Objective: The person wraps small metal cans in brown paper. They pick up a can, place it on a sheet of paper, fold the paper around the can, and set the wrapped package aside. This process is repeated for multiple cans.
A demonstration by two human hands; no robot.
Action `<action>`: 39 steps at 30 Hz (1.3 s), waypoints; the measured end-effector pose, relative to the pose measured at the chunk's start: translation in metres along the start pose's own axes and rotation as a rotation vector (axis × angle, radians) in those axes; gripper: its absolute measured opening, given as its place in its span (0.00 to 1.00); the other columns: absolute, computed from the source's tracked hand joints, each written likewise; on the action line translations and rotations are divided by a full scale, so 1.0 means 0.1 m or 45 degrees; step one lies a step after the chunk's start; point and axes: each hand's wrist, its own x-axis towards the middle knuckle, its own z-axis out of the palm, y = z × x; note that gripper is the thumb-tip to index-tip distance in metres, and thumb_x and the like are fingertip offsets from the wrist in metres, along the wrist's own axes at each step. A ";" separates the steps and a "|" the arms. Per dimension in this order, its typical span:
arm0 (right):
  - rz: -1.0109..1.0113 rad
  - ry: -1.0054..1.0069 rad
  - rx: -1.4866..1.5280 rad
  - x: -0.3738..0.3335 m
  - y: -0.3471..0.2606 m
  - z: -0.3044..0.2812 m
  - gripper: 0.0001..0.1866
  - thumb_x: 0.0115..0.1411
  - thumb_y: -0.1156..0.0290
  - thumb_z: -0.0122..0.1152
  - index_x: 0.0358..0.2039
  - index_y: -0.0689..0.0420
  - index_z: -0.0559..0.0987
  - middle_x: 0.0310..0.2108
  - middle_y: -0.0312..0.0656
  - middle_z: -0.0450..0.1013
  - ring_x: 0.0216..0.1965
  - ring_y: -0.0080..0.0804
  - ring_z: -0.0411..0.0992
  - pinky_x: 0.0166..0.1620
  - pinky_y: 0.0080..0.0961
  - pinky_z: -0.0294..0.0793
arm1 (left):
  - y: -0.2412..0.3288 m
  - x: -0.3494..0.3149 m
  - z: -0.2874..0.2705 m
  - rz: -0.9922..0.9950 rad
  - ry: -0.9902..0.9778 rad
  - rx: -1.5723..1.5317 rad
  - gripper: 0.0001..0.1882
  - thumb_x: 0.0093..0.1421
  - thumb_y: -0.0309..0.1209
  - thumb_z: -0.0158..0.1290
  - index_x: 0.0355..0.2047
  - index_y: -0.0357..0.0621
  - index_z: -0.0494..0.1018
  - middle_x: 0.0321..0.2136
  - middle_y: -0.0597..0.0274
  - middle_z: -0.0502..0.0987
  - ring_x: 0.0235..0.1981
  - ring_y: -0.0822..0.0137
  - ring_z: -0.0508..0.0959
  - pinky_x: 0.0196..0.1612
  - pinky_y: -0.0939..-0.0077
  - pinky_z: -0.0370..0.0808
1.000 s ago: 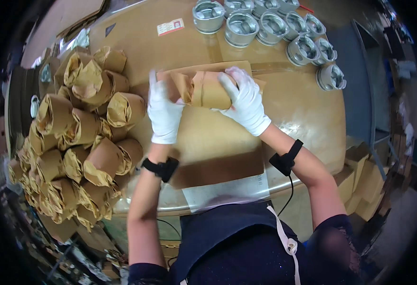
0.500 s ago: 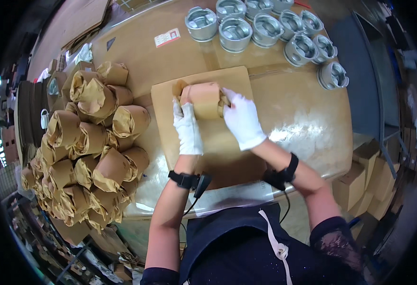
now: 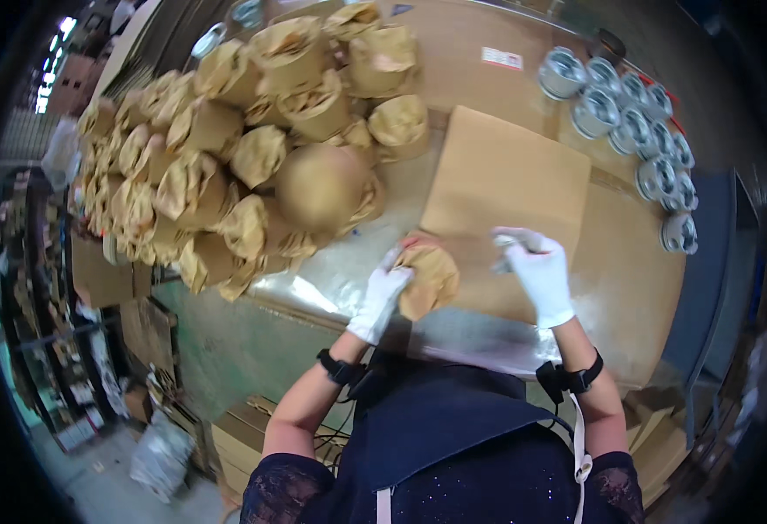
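A piston-sized piece wrapped in brown paper point(image 3: 430, 275) is in my left hand point(image 3: 383, 295), whose white-gloved fingers close on its left side. Folded, creased paper shows on its upper face; what is inside is hidden. My right hand point(image 3: 537, 272), also white-gloved, is apart from it to the right, over the brown sheets. Its fingers are partly bent with a gap between them, and nothing shows in them. Beneath and beyond lies a stack of flat brown paper sheets point(image 3: 510, 179). Many similar paper-wrapped pieces point(image 3: 198, 196) are heaped at the left.
Several bare metal pistons point(image 3: 595, 113) stand at the far right of the cardboard-covered table point(image 3: 628, 271). A red-and-white label point(image 3: 501, 58) lies at the back. A dark blue metal cabinet point(image 3: 720, 262) borders the right side. Cardboard boxes point(image 3: 252, 437) sit below the table's near edge.
The wrapped piece has moved from over the sheets toward me and the heap, turned in my left hand. My right hand has let go of it. The view has swung left.
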 end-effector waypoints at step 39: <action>0.041 0.978 -1.769 -0.61 0.71 -3.40 0.17 0.64 0.56 0.60 0.29 0.55 0.86 0.29 0.55 0.81 0.35 0.54 0.81 0.40 0.49 0.80 | 0.50 -0.19 1.30 1.497 -0.564 1.498 0.23 0.47 0.39 0.68 0.46 0.54 0.83 0.60 0.58 0.76 0.61 0.55 0.75 0.61 0.55 0.74</action>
